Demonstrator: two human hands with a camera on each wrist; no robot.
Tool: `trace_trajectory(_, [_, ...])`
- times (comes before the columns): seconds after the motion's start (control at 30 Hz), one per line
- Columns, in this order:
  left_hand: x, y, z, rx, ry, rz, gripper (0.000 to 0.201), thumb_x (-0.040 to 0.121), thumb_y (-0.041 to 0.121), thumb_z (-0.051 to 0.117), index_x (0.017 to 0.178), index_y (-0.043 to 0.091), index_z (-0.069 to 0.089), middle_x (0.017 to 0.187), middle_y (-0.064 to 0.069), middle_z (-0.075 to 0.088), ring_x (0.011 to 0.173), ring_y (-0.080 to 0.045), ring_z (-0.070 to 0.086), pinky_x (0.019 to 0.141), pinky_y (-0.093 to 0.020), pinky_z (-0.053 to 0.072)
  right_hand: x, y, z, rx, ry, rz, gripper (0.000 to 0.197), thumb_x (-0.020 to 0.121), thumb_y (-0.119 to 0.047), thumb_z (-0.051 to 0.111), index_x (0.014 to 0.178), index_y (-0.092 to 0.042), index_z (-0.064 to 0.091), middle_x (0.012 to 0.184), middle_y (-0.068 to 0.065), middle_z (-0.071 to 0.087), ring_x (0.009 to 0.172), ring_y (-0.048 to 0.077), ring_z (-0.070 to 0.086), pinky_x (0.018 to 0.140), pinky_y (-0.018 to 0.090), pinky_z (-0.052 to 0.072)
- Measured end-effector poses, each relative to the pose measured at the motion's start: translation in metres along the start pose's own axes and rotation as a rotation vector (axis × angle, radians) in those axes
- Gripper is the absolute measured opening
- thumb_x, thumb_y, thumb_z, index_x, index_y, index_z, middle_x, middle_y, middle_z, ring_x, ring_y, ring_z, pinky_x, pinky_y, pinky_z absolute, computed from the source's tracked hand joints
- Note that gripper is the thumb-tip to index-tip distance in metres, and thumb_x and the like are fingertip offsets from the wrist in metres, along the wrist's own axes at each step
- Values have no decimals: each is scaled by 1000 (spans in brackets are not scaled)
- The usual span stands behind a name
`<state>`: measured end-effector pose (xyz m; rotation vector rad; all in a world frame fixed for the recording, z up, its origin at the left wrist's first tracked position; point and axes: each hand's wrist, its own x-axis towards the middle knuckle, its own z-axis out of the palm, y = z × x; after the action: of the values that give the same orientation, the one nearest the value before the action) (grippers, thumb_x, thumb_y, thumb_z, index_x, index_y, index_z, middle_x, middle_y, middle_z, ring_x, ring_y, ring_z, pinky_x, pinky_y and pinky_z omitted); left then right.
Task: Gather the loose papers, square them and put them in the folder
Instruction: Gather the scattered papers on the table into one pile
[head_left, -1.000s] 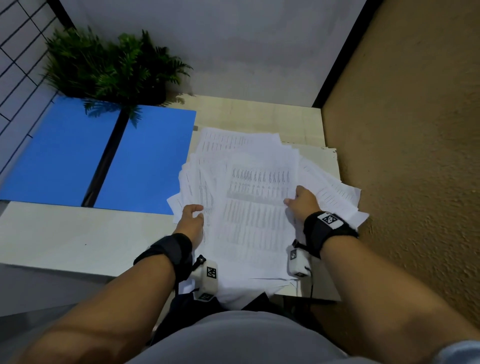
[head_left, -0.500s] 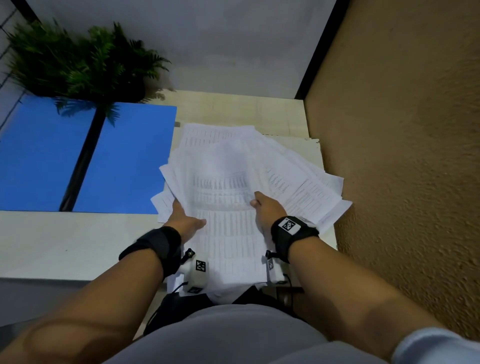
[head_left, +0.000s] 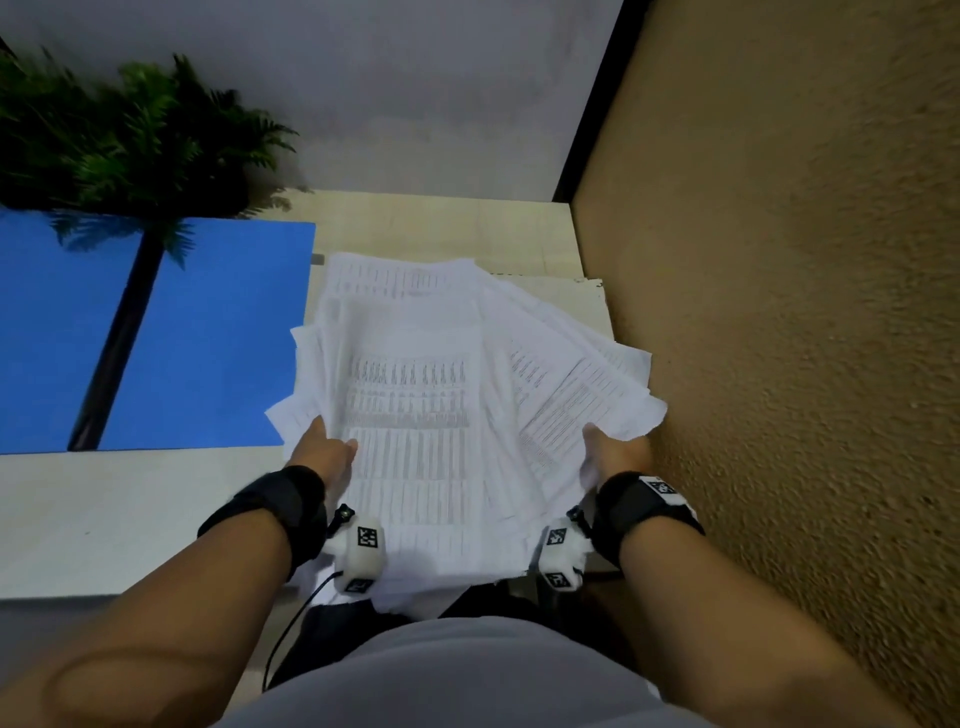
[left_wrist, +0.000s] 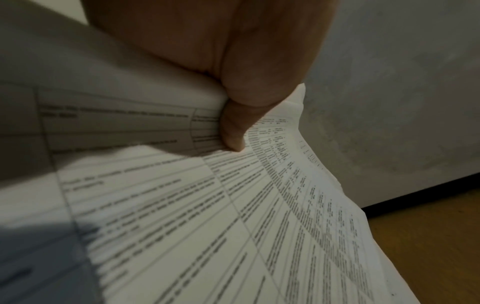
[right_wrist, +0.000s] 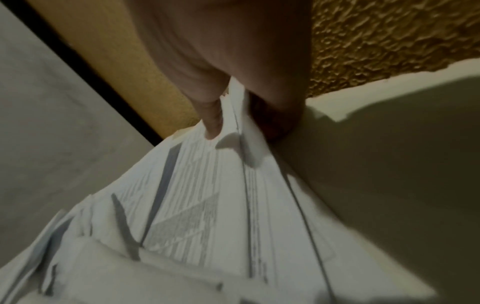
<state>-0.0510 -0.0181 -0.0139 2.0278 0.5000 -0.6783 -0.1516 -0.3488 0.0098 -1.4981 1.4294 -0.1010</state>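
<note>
A fanned, uneven pile of printed white papers (head_left: 410, 395) lies over the near right part of the table, its near edge hanging past the table's front. My left hand (head_left: 324, 454) pinches the pile's left side, thumb on top (left_wrist: 233, 131), fingers under the sheets. My right hand (head_left: 613, 454) pinches the right side, thumb on top (right_wrist: 213, 123), and the sheets curl up there. The open blue folder (head_left: 208, 332) lies flat to the left, its right edge beside the papers.
A green fern-like plant (head_left: 130, 135) stands at the back left, overhanging the folder. A rough tan wall (head_left: 805, 312) runs close along the right side of the pale table (head_left: 130, 519). A grey wall closes the back.
My right hand has moved from the top sheet's middle out to the pile's right edge and taken hold of it. The left hand has stayed on the left side. The pile looks lifted.
</note>
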Motion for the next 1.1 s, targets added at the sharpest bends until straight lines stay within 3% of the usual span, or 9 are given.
trace_trajectory(0.13, [-5,-2,2,-24,-29,11,45,96,9,57,139,13,47,129,-12,60,119,-35,56,107,-47,42,-2,-22,8,-209,38,15,53,76,-28,79,121,-14,55,132,12,42,115,35,53,96,41,49])
trace_trajectory(0.23, [-3,-2,2,-53,-38,15,43,95,7,59,137,12,48,129,-14,61,118,-36,57,108,-50,42,-1,-26,17,-72,5,22,64,67,-23,85,123,-8,56,127,13,58,108,34,61,93,41,53])
trace_trajectory(0.5, [2,-6,-1,-148,-103,-26,48,93,6,60,137,18,46,132,-10,60,121,-34,56,110,-52,39,-31,-44,6,-75,41,-346,22,92,-3,59,113,2,64,112,19,67,103,31,64,81,27,44])
trace_trajectory(0.57, [-3,-2,-1,-149,-102,-24,50,92,6,62,138,17,47,132,-9,60,121,-33,56,110,-52,40,-42,-67,-7,-107,81,-459,20,93,-4,55,111,-2,64,111,17,67,101,29,63,80,25,41])
trace_trajectory(0.67, [1,-7,1,-222,-122,-38,55,86,7,72,135,20,50,126,-4,63,116,-28,58,108,-48,42,-64,-107,-27,-46,116,-639,42,94,-4,52,133,-22,52,118,6,63,99,14,56,84,23,43])
trace_trajectory(0.77, [27,-29,7,-237,-124,-67,87,54,42,93,127,30,48,130,-1,63,116,-25,61,101,-48,49,-92,-150,-45,34,97,-824,70,95,-7,52,145,-50,27,113,-16,53,97,3,56,84,26,50])
trace_trajectory(0.9, [-18,-1,6,-269,-63,-63,77,74,42,78,134,20,34,129,-5,55,118,-27,57,104,-45,48,-122,-184,-59,315,34,-1113,73,85,-1,61,149,-21,31,137,-13,50,123,-3,52,100,24,49])
trace_trajectory(1.0, [-35,12,7,-285,-34,-44,62,93,44,59,141,18,30,132,-2,52,116,-25,53,104,-41,44,-125,-194,-51,381,-16,-1015,43,81,-7,70,119,-21,57,106,-18,64,101,-6,64,83,12,51])
trace_trajectory(1.1, [-42,17,3,-350,-61,-98,60,101,47,42,151,19,24,146,-2,41,129,-28,43,109,-43,35,-116,-184,-31,336,-145,-884,28,84,-16,73,107,-25,60,94,-17,66,86,-3,67,69,9,52])
